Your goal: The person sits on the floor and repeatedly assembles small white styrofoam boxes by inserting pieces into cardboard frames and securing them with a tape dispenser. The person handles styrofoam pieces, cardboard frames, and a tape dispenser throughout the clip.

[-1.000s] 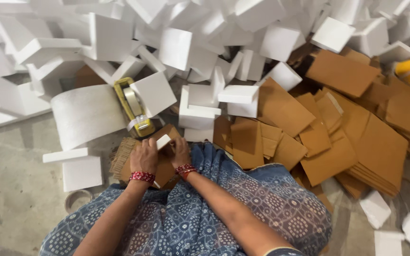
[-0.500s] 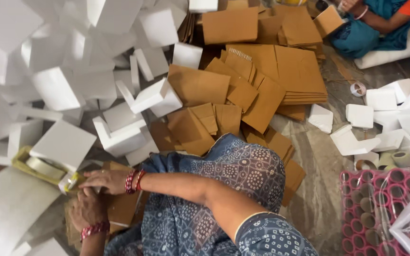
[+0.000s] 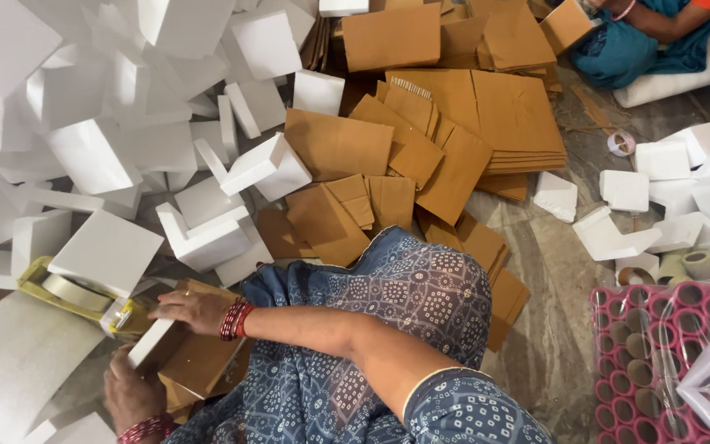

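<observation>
Now, tape dispenser (image 3: 76, 292) lying flat, long axis left-right

Her right hand (image 3: 186, 308) reaches across her body to the left, palm down, fingers extended. The left hand (image 3: 131, 395) sits nearer, low at the left, fingers curled. Red bangles ring both wrists.

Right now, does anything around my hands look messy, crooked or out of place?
Yes. The white foam blocks are heaped at all angles, and the brown cardboard sheets have slid into an uneven spread. Your right hand and left hand rest on a tilted cardboard box beside a yellow tape dispenser.
</observation>
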